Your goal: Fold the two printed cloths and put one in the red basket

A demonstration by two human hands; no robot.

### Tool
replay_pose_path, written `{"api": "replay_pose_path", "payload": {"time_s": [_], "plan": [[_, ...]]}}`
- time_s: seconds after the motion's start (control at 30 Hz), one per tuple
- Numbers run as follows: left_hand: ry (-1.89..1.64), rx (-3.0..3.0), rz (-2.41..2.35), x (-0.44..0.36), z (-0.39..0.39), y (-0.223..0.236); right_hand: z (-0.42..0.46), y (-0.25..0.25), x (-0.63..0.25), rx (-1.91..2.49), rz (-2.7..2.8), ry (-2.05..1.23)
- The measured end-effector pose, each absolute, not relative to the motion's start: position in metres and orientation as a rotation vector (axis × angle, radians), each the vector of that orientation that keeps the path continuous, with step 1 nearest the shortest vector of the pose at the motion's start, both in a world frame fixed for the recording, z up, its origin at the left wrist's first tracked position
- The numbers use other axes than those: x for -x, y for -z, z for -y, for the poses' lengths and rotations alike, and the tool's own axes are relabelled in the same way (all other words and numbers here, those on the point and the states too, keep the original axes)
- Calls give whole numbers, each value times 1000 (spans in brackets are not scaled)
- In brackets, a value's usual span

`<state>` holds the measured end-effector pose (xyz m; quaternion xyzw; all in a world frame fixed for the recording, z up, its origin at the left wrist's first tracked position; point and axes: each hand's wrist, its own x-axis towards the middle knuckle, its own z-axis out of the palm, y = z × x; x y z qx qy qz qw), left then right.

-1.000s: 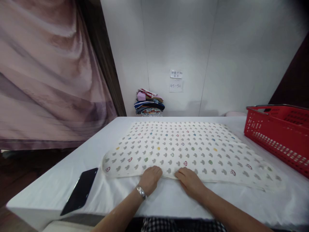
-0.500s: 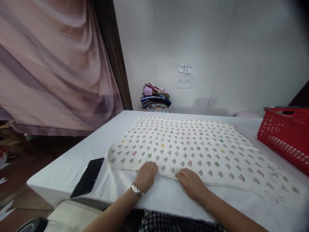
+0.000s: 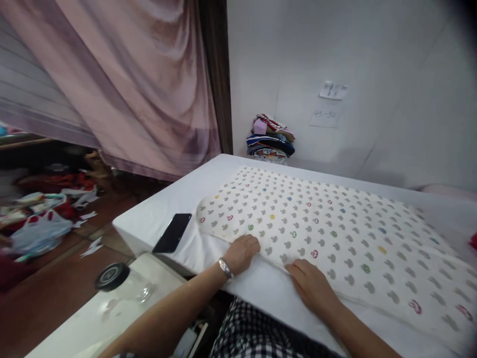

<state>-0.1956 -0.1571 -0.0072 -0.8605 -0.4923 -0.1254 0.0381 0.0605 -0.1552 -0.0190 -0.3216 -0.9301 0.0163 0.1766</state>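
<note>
A white cloth point(image 3: 283, 231) printed with grey and coloured mushrooms lies spread over a white-covered table. Its left end curves round in a fold. At the near edge, my left hand point(image 3: 241, 253) is closed on the hem, fingers bent over the fabric, a silver bracelet on the wrist. A short way to the right, my right hand point(image 3: 311, 284) pinches the same edge between thumb and fingers. The thumb of my left hand is hidden.
A black phone point(image 3: 173, 232) lies on the table's left side. Folded fabrics point(image 3: 271, 139) are stacked at the back by the wall. A black-lidded clear jar point(image 3: 124, 281) is on a lower pale surface at left. Plastic bags point(image 3: 40, 231) and scraps lie on the floor.
The view has turned left, so the table and cloth appear further right and the red basket has nearly left the picture. Both hands stay at the cloth's near edge.
</note>
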Motion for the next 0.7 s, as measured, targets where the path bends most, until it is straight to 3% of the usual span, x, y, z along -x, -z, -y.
{"api": "replay_pose_path", "payload": {"time_s": [0.4, 0.7], "plan": [[394, 2077, 1985, 227, 162, -3, 155, 23, -62, 882, 2631, -24], [394, 2249, 2020, 255, 163, -4, 157, 20, -62, 876, 2657, -23]]}}
